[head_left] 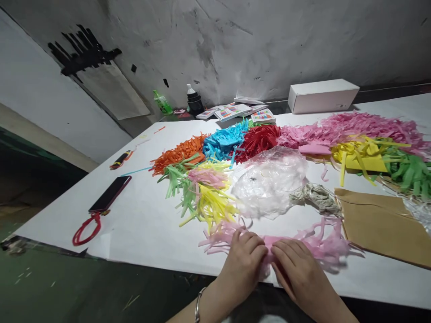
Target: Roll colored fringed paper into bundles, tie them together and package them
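Observation:
Near the front edge of the table lies a pink tissue-paper tassel [323, 244], its fringed strips spreading to both sides. My left hand [244, 255] presses curled fingers on its middle band. Close beside it, my right hand [294, 264] grips the same band, thumb underneath. Just beyond the left hand sit finished-looking tassels in yellow [215, 204], green [177, 179] and pink [208, 177]. A crumpled clear plastic bag [269, 184] and a bundle of grey-white string [318, 197] rest past the hands.
Behind are piles of orange [182, 152], blue [224, 141], red [259, 141] and pink [370, 128] fringed paper. Brown cardboard [380, 224] lies right; a phone [110, 194] with red strap and a cutter knife [120, 159] lie left. A white box [323, 96] stands by the wall.

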Demonstrator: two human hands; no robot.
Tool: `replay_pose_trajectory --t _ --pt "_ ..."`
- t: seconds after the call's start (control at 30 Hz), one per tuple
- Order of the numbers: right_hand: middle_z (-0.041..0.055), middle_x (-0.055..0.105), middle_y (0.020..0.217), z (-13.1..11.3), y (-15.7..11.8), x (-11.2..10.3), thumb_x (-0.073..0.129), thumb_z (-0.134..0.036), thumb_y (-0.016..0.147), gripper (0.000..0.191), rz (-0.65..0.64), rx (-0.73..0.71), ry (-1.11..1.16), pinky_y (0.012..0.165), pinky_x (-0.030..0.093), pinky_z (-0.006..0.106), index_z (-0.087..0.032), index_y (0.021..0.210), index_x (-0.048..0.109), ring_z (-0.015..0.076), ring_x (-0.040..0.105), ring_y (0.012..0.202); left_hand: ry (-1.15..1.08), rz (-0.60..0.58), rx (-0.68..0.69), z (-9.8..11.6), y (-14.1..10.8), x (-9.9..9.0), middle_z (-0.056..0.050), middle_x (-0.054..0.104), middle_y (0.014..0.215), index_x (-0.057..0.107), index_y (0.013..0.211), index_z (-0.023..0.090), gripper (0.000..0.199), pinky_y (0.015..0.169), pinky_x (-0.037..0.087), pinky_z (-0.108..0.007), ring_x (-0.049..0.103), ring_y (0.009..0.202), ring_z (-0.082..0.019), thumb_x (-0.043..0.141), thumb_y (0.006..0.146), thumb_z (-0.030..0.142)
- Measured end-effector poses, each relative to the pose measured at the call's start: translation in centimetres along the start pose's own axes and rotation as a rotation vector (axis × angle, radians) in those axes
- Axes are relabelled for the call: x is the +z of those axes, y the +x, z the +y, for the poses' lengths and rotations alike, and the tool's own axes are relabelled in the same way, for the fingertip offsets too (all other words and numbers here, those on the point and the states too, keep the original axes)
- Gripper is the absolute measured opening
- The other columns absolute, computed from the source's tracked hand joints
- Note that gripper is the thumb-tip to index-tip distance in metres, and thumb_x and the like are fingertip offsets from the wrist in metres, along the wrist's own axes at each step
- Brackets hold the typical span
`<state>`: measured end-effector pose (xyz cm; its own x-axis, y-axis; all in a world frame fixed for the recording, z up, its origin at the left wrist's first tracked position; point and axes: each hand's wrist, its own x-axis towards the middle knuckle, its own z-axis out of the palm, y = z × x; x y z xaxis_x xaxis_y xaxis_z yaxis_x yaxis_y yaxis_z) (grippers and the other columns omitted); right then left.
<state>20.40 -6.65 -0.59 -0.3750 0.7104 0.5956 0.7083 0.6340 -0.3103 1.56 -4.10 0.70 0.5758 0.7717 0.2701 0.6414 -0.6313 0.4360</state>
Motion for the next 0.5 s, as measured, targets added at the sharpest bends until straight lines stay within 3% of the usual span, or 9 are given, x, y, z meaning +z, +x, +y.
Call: replay_pose_trajectory --t 0.17,0.3,0.4,0.43,0.5 --pt "0.0080 0.070 0.101 0.5 -0.6 0.4 0.044 -0.005 0.097 0.024 0.013 0.018 -0.034 0.092 0.047 0.039 -0.015 0.106 0.064 0.0225 0.064 0.098 0.028 0.025 -0.120 -4.2 -0.4 -3.3 -0.008 0.067 0.108 0.062 0.089 0.021 0.014 0.099 0.042 -0.052 0.059 0.104 -0.027 0.055 0.083 0.010" --pt "0.0097 0.070 0.103 0.9 -0.9 0.6 0.045 -0.002 0.095 0.025 0.027 -0.015 -0.048 0.095 0.046 0.041 -0.012 0.107 0.065 0.0232 0.064 0.100 0.165 0.194 -0.267 -7.1 -2.0 -6.5 -0.012 0.060 0.124 0.062 0.105 0.022 0.022 0.099 0.045 -0.053 0.056 0.117 -0.031 0.050 0.088 0.013" --pt "0.0100 0.071 0.102 0.9 -0.9 0.6 0.045 -0.002 0.095 0.026 0.036 -0.032 -0.061 0.094 0.047 0.041 -0.012 0.107 0.066 0.0230 0.065 0.100 0.200 0.343 -0.290 -5.6 -2.6 -7.1 -0.014 0.051 0.136 0.053 0.123 0.023 0.037 0.106 0.041 -0.055 0.048 0.130 -0.031 0.048 0.089 0.010" --pt "0.0100 0.071 0.102 0.9 -0.9 0.6 0.045 -0.002 0.095 0.026 0.035 -0.039 -0.066 0.094 0.048 0.041 -0.012 0.107 0.066 0.0228 0.065 0.099 0.177 0.327 -0.242 -4.5 -2.6 -6.8 -0.014 0.050 0.138 0.051 0.127 0.024 0.041 0.109 0.039 -0.055 0.046 0.132 -0.031 0.048 0.089 0.009" --pt "0.0101 0.072 0.101 0.8 -0.9 0.5 0.045 -0.001 0.095 0.027 0.052 -0.057 -0.078 0.095 0.048 0.041 -0.011 0.108 0.066 0.0225 0.066 0.099 0.102 0.180 -0.081 -2.1 -2.1 -5.3 -0.013 0.053 0.137 0.048 0.132 0.024 0.047 0.115 0.031 -0.056 0.046 0.133 -0.029 0.052 0.088 0.010"
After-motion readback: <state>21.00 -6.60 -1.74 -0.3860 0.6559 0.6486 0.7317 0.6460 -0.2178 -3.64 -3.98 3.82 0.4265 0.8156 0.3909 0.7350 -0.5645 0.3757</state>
